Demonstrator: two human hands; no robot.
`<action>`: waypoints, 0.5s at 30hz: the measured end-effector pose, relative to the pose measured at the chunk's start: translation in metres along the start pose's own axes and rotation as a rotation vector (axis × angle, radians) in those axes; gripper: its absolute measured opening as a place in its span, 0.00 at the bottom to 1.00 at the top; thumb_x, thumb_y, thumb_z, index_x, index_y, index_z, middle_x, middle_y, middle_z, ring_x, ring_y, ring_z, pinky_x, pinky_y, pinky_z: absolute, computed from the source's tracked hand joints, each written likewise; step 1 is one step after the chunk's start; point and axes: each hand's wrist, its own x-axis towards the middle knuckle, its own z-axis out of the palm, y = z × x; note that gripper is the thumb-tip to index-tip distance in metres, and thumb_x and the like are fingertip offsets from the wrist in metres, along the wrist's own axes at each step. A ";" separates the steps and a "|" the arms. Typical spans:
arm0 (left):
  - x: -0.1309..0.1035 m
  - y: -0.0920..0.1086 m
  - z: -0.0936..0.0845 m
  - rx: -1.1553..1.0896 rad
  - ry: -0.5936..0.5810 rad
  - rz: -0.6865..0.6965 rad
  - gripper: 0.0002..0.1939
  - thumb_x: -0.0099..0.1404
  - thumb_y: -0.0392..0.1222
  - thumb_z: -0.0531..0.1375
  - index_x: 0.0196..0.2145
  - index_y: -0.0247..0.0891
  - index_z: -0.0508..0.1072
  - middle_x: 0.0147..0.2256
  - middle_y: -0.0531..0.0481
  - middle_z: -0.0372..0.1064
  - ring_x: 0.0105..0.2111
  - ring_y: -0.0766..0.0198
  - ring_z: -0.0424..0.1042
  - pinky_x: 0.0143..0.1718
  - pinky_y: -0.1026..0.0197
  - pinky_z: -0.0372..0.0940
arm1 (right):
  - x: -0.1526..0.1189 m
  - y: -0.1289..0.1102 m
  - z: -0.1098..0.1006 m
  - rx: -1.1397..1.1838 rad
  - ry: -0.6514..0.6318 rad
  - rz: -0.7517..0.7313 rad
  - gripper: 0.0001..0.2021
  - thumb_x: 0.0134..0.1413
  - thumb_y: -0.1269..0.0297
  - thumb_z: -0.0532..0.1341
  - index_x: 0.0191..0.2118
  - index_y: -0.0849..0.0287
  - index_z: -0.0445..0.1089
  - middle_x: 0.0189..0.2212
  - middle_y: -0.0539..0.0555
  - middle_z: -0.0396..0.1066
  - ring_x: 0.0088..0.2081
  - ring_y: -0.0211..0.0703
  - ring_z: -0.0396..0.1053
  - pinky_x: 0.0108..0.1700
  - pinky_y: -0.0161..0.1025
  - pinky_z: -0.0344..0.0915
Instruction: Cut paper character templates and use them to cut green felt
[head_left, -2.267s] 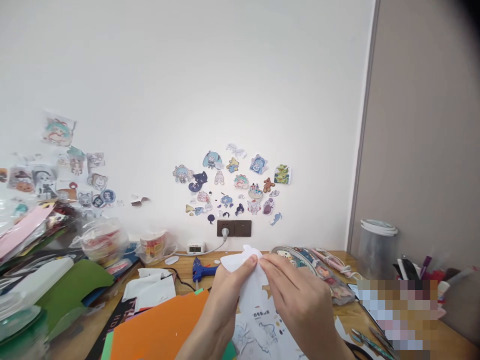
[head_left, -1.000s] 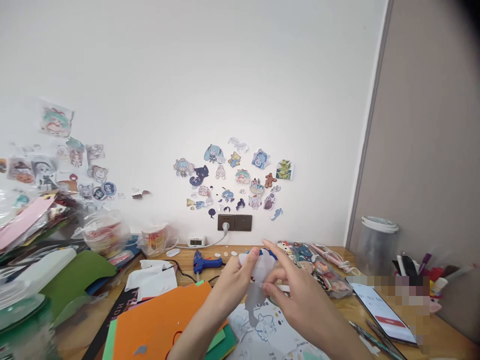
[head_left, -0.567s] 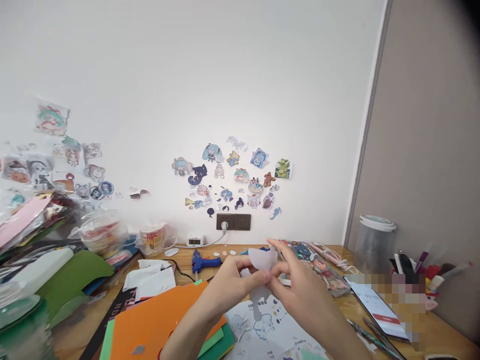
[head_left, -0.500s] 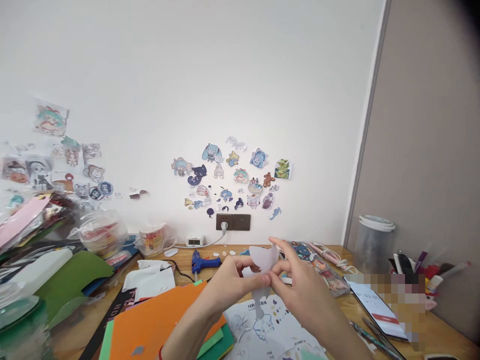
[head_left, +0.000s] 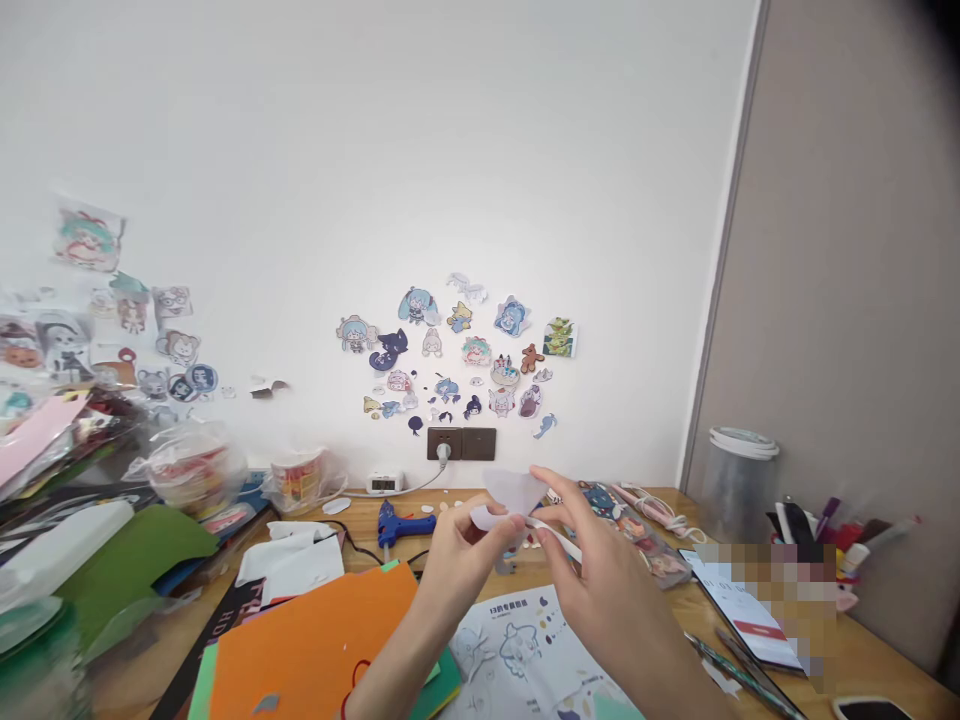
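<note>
A thin white piece of paper point(head_left: 511, 492), curled at its lower left, stands up between my two hands above the desk. My left hand point(head_left: 461, 560) pinches its lower edge between thumb and fingers. On the other side, my right hand point(head_left: 600, 570) grips the paper's right part, the index fingertip at its upper corner. A narrow white strip point(head_left: 559, 540) runs out along the right fingers; whether it belongs to the same paper I cannot tell. Beneath the hands lies a printed sheet point(head_left: 517, 640) with line-drawn figures and small coloured shapes.
Orange paper point(head_left: 315, 640) covers the front left. Behind it are a blue glue gun point(head_left: 405, 525), crumpled white paper point(head_left: 292, 560) and a small clock point(head_left: 385, 483). To the right are a phone point(head_left: 742, 610), pens point(head_left: 739, 675) and a clear bucket point(head_left: 739, 490). Paper cutouts point(head_left: 476, 352) dot the wall.
Both hands have shifted slightly with the paper, which is now tilted differently. A white strip shows beside the right fingers. The grey piece hanging below is less visible, and the view has shifted a little.
</note>
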 end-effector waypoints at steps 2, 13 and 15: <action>-0.001 0.002 -0.001 -0.013 0.019 0.003 0.14 0.53 0.48 0.63 0.22 0.35 0.67 0.20 0.54 0.63 0.21 0.69 0.61 0.18 0.69 0.58 | 0.000 0.001 0.000 -0.001 0.050 -0.002 0.21 0.57 0.67 0.48 0.57 0.49 0.51 0.40 0.50 0.71 0.24 0.38 0.67 0.26 0.34 0.58; -0.004 0.010 0.002 -0.099 0.109 -0.035 0.14 0.50 0.50 0.64 0.25 0.37 0.66 0.19 0.54 0.65 0.19 0.69 0.61 0.15 0.70 0.57 | 0.003 0.002 0.002 0.001 0.202 0.018 0.06 0.55 0.63 0.54 0.30 0.55 0.66 0.32 0.49 0.70 0.32 0.40 0.68 0.29 0.34 0.57; -0.005 0.009 0.004 -0.118 0.128 -0.044 0.15 0.50 0.51 0.64 0.25 0.37 0.66 0.19 0.54 0.65 0.19 0.68 0.62 0.13 0.70 0.55 | 0.004 0.004 0.003 0.007 0.202 -0.008 0.08 0.55 0.62 0.54 0.30 0.55 0.68 0.33 0.50 0.69 0.32 0.40 0.68 0.28 0.34 0.57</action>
